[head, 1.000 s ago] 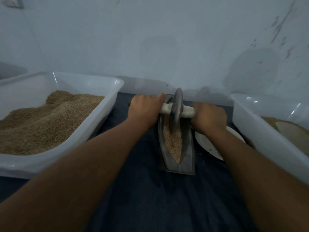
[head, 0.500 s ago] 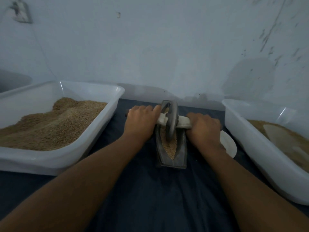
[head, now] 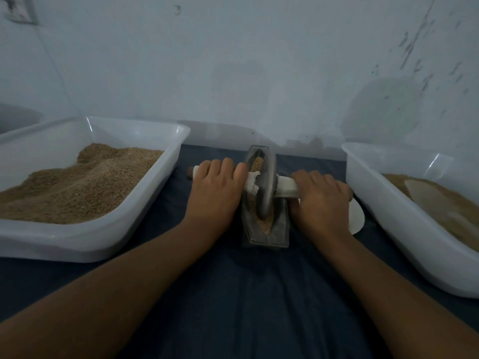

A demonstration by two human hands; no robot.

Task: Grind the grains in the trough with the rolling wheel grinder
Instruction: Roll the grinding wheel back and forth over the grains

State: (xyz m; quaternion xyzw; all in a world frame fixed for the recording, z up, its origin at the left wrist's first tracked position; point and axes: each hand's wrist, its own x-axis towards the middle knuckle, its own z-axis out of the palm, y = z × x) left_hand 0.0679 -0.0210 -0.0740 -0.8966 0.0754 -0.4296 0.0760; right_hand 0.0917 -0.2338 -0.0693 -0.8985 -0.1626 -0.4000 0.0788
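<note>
Denim-blue cloth [head: 233, 294]: spread over the whole work surface, everything sits on it, a bit creased in the middle.
Wall [head: 233, 60]: pale, scuffed, dark flecks up at the right, runs right behind the cloth.
Left tub [head: 145, 229]: white plastic, big, heaped with brown whole grain [head: 77, 187], piled higher toward the back.
Right tub [head: 375, 203]: white plastic too, partly cut off by the frame edge, holds finer brown stuff with a pale flat round thing [head: 427, 193] lying on top, can't tell what exactly.
Trough [head: 281, 229]: dark metal, boat-shaped, dead centre between the tubs, long axis pointing away toward the wall.
Wheel [head: 265, 185]: grey disc standing on edge inside the trough, about the middle of its length, rim down in the grains.
Handle [head: 286, 189]: pale rod through the wheel hub, sticking out sideways both ways, brown tip poking out at far left.
Left hand [head: 216, 193]: palm down, fingers curled over the left half of the handle, gripping it tight.
Right hand [head: 320, 195]: same deal, wrapped around the right half, knuckles up.
White plate [head: 356, 216]: just a sliver peeking out beside the right hand, near the right tub.
Grains [head: 267, 224]: tan, sitting in the trough groove, visible in front of and behind the wheel.
</note>
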